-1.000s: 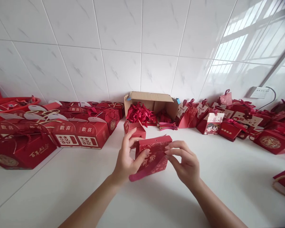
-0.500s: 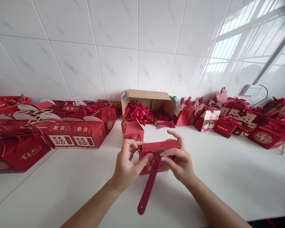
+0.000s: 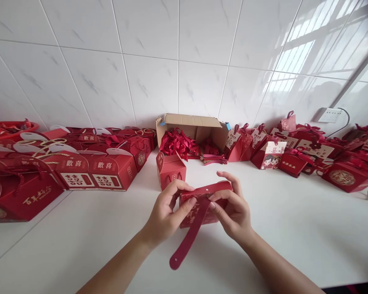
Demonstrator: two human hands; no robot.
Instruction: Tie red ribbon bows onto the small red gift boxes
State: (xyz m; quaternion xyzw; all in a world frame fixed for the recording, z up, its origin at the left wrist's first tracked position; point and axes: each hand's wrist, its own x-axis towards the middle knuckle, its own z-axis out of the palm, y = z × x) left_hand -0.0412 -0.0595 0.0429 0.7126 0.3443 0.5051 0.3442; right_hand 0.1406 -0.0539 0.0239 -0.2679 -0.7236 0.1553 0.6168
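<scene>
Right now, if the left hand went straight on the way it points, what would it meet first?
The held box: the left hand's thumb and fingers are on it, so no gap. Beyond it, probably the strap stack, though depth is hard to judge from this view.

Red tub (image 3: 12, 132), left side cropped

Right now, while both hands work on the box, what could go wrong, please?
The strap hangs long and loose below the right hand, so it might twist or slip from the fingertips.

The left hand grips the held box near its top edge; too much pressure could crease it.

The small box stands close behind that hand and might get knocked.
</scene>
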